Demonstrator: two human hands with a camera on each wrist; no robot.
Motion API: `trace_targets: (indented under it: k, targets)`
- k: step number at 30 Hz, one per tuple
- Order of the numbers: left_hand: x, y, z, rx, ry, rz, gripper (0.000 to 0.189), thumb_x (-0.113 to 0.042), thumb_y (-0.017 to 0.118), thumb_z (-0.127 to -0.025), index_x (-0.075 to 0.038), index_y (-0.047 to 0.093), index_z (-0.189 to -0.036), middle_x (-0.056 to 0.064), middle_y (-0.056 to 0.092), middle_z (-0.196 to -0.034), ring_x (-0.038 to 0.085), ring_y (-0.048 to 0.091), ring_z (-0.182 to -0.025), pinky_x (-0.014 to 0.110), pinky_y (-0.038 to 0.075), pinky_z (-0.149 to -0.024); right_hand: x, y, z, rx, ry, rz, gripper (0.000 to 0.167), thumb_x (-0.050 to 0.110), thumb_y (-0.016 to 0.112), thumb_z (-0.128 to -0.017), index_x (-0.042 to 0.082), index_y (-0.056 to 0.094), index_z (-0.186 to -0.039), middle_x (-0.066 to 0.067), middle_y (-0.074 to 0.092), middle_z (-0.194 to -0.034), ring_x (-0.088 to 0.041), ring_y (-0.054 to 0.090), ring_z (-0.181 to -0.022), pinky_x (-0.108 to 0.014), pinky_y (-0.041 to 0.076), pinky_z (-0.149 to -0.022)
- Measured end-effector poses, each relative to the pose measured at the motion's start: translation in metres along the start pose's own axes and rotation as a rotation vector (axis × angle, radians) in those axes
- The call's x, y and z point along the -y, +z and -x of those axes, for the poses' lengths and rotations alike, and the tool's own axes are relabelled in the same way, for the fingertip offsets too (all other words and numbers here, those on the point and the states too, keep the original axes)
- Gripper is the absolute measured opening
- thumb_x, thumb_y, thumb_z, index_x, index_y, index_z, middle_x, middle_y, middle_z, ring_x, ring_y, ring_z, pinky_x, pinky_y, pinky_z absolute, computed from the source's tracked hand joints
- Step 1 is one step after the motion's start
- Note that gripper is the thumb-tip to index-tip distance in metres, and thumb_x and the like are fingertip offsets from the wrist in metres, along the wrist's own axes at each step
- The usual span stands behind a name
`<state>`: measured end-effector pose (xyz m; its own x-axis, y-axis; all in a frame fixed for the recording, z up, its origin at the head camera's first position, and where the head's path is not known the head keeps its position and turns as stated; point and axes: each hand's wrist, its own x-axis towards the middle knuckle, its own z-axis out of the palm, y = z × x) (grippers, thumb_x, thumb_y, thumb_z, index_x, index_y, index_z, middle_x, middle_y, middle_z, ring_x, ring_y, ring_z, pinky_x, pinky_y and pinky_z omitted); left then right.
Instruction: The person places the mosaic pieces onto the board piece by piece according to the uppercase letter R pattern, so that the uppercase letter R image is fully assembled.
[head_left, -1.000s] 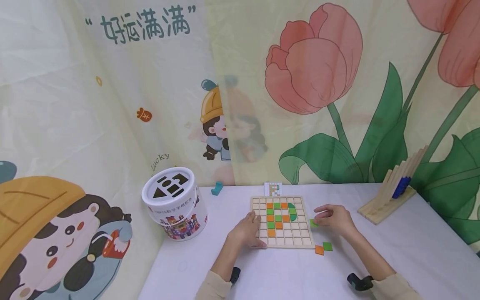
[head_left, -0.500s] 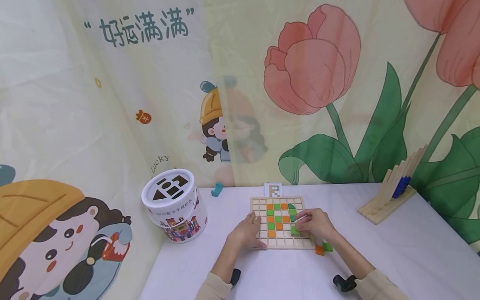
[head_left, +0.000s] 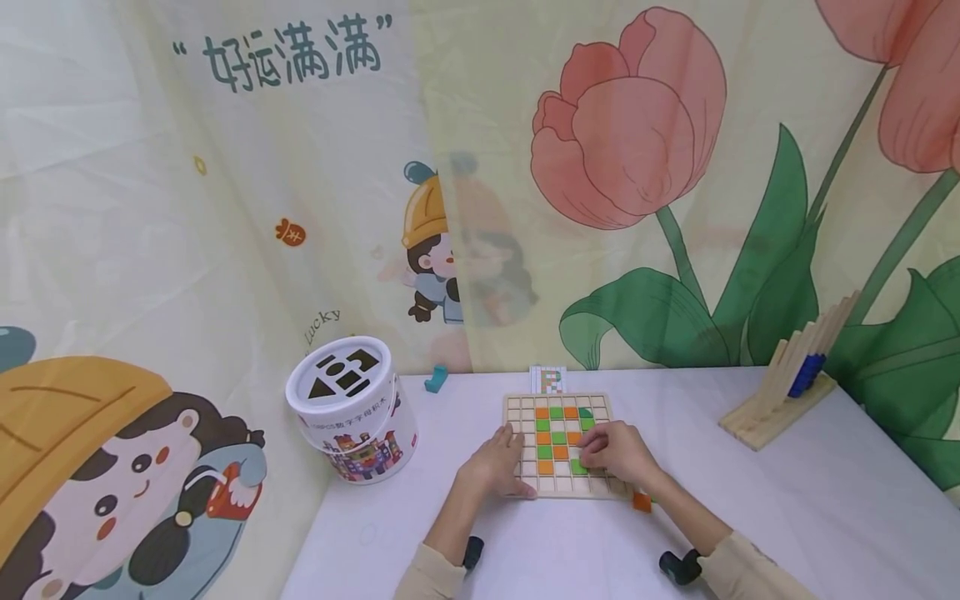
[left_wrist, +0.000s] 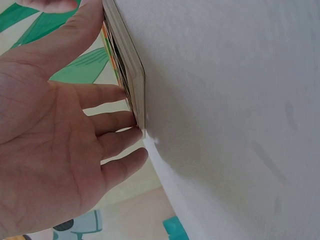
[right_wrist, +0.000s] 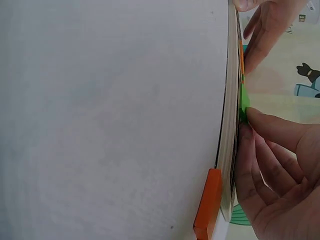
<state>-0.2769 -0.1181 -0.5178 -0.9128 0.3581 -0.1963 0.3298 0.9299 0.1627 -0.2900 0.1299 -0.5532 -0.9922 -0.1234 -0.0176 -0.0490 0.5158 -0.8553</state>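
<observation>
A wooden grid board (head_left: 558, 486) lies on the table, with orange and green square tiles set in its cells. My left hand (head_left: 491, 462) rests along the board's left side, fingers spread. In the left wrist view, that hand's fingertips touch the board's edge (left_wrist: 132, 75). Over the right part of the board, my right hand (head_left: 618, 452) pinches a green square tile (head_left: 578, 467) between thumb and fingers. The right wrist view shows this green tile (right_wrist: 244, 102) tilted at the board surface. An orange tile (head_left: 642, 502) lies just off the board's lower right corner.
A small patterned card (head_left: 549, 379) lies behind the board. To the left stand a white bucket (head_left: 351, 408) with shape holes and a teal block (head_left: 436, 379). A wooden rack (head_left: 787, 375) with blue pieces stands at the right.
My right hand has picked up a green tile beside the board and carried it left onto the lower right cells. The left hand has stayed in place.
</observation>
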Motion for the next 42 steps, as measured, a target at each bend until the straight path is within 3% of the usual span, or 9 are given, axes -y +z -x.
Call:
trace_targets:
  k: [9,23,29,34,42]
  targets:
    - [-0.002,0.001,0.002,-0.001,-0.001,0.004,0.105,-0.052,0.089,-0.077,-0.003,0.043,-0.158,0.019,0.034,-0.167,0.031,0.029,-0.157,0.042,0.033,-0.124,-0.004,-0.005,0.004,0.011,-0.039,0.017,0.02,0.005,0.089,-0.082,0.009,0.076,-0.097,0.001,0.071,-0.081,-0.016,0.067,-0.077,-0.024,0.06,-0.068]
    - [-0.002,0.002,0.003,0.015,-0.009,0.005,0.103,-0.052,0.087,-0.079,-0.003,0.042,-0.158,0.019,0.032,-0.168,0.031,0.028,-0.157,0.042,0.032,-0.125,-0.002,-0.052,0.027,0.003,-0.074,0.15,0.021,0.003,0.084,-0.085,0.006,0.077,-0.104,0.004,0.073,-0.084,-0.014,0.068,-0.081,-0.027,0.056,-0.071]
    - [0.0,0.0,0.001,0.009,-0.01,0.021,0.105,-0.052,0.088,-0.078,-0.003,0.042,-0.159,0.019,0.031,-0.168,0.031,0.026,-0.157,0.042,0.031,-0.125,-0.008,-0.063,0.031,0.032,-0.004,0.208,0.023,0.004,0.085,-0.084,0.007,0.076,-0.105,0.002,0.072,-0.087,-0.016,0.066,-0.083,-0.032,0.06,-0.074]
    - [0.0,0.0,0.001,0.014,-0.01,0.023,0.104,-0.052,0.088,-0.079,-0.004,0.042,-0.159,0.019,0.031,-0.169,0.031,0.026,-0.158,0.041,0.031,-0.125,-0.017,-0.07,0.04,0.079,0.068,0.222,0.033,0.002,0.09,-0.077,0.005,0.075,-0.107,0.0,0.072,-0.09,-0.017,0.065,-0.083,-0.032,0.062,-0.076]
    - [0.0,-0.001,0.001,0.013,-0.007,0.036,0.103,-0.051,0.088,-0.079,-0.003,0.042,-0.159,0.02,0.03,-0.168,0.031,0.026,-0.158,0.042,0.031,-0.125,-0.028,-0.082,0.054,0.073,0.052,0.322,0.04,0.0,0.094,-0.068,0.006,0.075,-0.103,0.002,0.071,-0.086,-0.016,0.065,-0.081,-0.034,0.058,-0.072]
